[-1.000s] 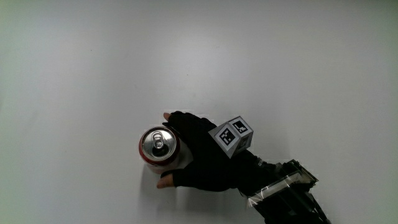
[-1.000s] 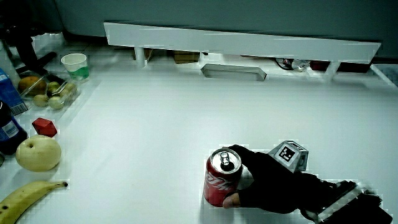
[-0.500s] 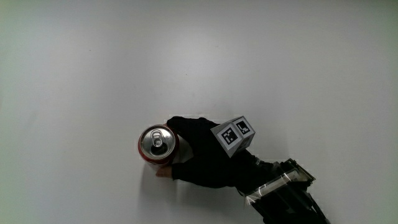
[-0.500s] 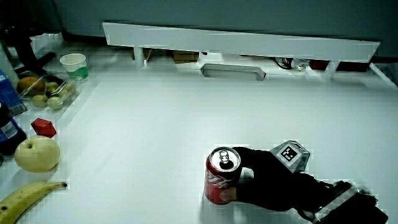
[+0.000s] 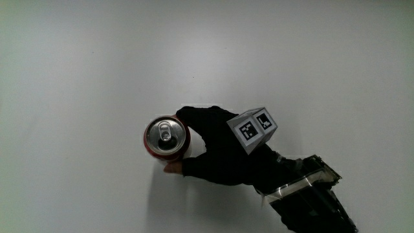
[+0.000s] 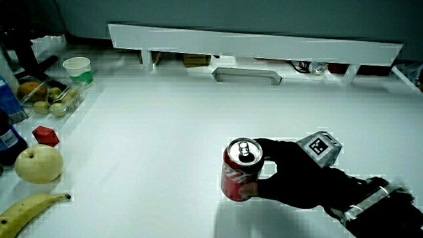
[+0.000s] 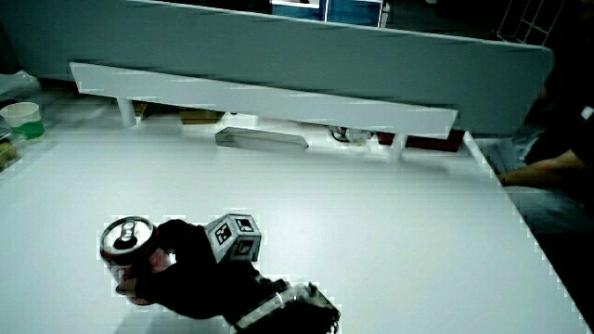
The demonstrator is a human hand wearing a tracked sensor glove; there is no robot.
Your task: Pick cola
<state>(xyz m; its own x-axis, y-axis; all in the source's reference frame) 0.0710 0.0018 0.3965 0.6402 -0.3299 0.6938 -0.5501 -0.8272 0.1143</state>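
A red cola can [image 5: 166, 137] with a silver top stands upright in the main view. The black-gloved hand [image 5: 200, 147] is shut on its side, fingers and thumb wrapped around it. The patterned cube [image 5: 253, 127] sits on the back of the hand, and the forearm runs toward the person. In both side views the can [image 6: 241, 173] [image 7: 125, 252] is held in the hand [image 6: 291, 177] [image 7: 186, 271] and appears raised a little off the white table, with a shadow beneath it.
In a side view, a pear [image 6: 38, 163], a banana [image 6: 30, 206], a small red object [image 6: 45, 135], a dark bottle [image 6: 6, 142], a fruit container [image 6: 53, 96] and a paper cup [image 6: 77, 68] line the table's edge. The low white partition [image 6: 251, 43] stands farthest from the person.
The fingers have closed fully around the can. Hand and can have risen slightly and shifted a little away from the person.
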